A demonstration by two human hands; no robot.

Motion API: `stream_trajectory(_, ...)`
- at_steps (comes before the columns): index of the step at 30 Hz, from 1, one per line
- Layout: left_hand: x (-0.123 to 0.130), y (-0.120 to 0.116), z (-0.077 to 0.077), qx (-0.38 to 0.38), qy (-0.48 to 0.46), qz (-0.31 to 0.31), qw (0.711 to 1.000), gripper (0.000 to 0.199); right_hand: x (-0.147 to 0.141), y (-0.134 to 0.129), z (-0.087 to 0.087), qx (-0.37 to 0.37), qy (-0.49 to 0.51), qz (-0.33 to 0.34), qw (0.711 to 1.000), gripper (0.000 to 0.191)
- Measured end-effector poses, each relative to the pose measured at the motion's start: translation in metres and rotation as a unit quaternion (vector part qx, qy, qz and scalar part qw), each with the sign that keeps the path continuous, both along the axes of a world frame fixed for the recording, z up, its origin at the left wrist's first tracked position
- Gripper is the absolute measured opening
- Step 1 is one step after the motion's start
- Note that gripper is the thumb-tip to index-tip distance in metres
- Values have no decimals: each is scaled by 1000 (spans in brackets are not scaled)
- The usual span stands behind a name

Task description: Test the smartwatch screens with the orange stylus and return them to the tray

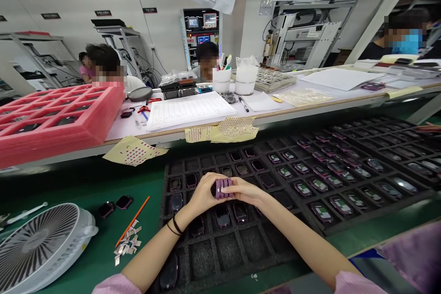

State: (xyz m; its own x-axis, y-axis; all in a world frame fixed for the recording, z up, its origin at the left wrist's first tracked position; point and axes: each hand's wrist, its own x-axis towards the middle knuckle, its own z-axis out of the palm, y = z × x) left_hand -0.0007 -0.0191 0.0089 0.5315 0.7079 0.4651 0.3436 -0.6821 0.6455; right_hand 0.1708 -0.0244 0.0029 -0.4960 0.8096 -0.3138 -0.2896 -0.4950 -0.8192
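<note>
Several purple smartwatch cases [223, 189] stand stacked side by side between my two hands, above a black foam tray [227, 250]. My left hand [206, 191] is closed round the left end of the stack. From the right, my right hand [243, 190] grips the same cases with thumb and fingers. Beneath my hands, the tray's pockets hold dark-faced watches, such as one watch [222, 216] just below the stack. Some front pockets of the tray hold nothing. How the fingers sit behind the stack is hidden.
A white fan [44, 243] stands left, near two loose watches [115, 205], an orange stick [132, 221] and small white tags [128, 244]. Another foam tray [374, 188] of watches lies right. A raised shelf [275, 117] carries a pink foam tray [113, 115]; several people sit beyond.
</note>
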Motion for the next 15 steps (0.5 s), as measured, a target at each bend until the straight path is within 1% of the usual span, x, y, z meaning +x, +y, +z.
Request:
stream_trajectory(3, -2, 1, -1, 6, 26, 6, 1000, 42, -3, 0, -4, 1, -2, -14, 1000, 39)
stream_trajectory(8, -5, 3, -3, 4, 63, 11, 998, 50, -7, 1, -10, 21, -3, -29, 999, 40)
stream_trajectory(12, -6, 6, -5, -14, 56, 10, 998, 54, -8, 1, -7, 41, -8, -47, 998, 39)
stream_trajectory(15, -7, 11, -4, -21, 29, 23, 999, 57, -6, 2, -5, 58, -7, -82, 995, 38)
